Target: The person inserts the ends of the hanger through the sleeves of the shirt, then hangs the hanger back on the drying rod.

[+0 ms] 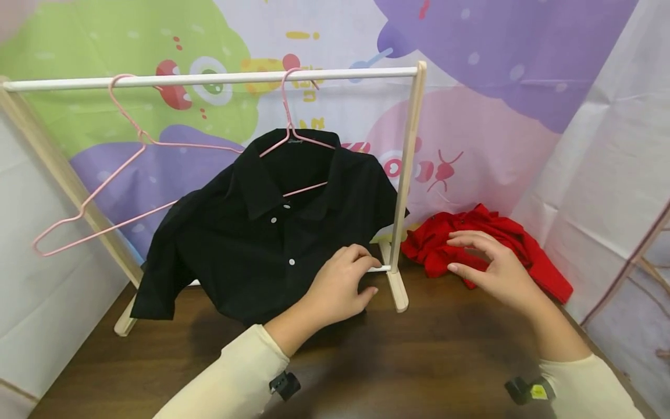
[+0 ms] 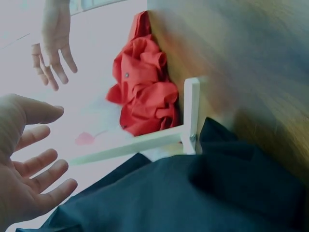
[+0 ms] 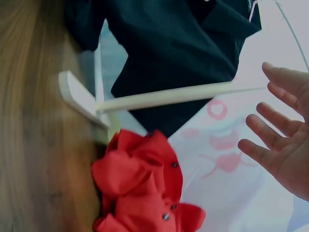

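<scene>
A: What is hanging at the left of the rack?

B: On the left part of its bar, a bare pink hanger is hanging at a tilt, and it is carrying no garment.

A: And what is following toward the right?

B: Nearer to the rack's right post, the black shirt is hanging on a second pink hanger, so I am judging this part as done. In front of the rack, near the same post, the person's left grip is hovering with the fingers apart and a little bent, and it is holding nothing. Whether it is brushing the shirt, I cannot tell.

A: What is lying to the right of the rack?

B: The red garment is lying there crumpled on the table, on no hanger. Before it the right grip is hovering, thumb and fingers spread, also holding nothing.

A: How far is the work going?

B: Perhaps half, I am thinking: the red garment and the bare hanger are seeming the part left.
</scene>
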`<state>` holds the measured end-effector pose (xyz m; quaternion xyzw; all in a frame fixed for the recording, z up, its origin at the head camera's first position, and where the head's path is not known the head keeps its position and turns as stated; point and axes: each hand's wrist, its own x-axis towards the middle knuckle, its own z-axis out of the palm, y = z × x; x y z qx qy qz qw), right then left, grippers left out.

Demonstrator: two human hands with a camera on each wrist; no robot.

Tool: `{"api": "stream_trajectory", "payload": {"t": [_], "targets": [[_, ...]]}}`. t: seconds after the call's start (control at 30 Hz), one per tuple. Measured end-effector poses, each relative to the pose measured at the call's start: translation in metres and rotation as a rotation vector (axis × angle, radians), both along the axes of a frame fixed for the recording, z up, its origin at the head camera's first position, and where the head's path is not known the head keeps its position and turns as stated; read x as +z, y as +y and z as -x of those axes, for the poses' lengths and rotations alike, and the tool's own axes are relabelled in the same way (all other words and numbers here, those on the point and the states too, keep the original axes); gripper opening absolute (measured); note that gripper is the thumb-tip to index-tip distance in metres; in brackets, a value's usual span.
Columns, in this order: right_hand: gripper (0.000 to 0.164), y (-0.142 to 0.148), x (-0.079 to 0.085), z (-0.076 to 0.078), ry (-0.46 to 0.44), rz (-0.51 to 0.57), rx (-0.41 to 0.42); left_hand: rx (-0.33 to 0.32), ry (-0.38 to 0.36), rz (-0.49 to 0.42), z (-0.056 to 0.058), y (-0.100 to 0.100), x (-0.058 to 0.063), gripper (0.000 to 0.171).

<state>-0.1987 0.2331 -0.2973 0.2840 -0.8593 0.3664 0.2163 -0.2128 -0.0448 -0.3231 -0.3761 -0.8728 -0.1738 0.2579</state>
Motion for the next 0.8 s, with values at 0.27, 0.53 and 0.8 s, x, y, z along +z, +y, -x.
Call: {"api": "stream_trajectory", "payload": {"t": [0.27, 0.53, 0.8], "targets": [[0.043, 0.037, -0.028, 0.016, -0.013, -0.06, -0.067, -0.001, -0.145, 0.099, 0.01, 0.038, -0.006, 0.036], [0.05, 0.06, -0.044, 0.028, 0.013, -0.31, -0.146, 0.037, -0.305, 0.232, 0.024, 0.081, -0.025, 0.042], [0.051, 0.074, -0.056, 0.04, -0.01, -0.303, -0.234, 0.078, -0.213, 0.051, 0.038, 0.107, -0.039, 0.027]]}}
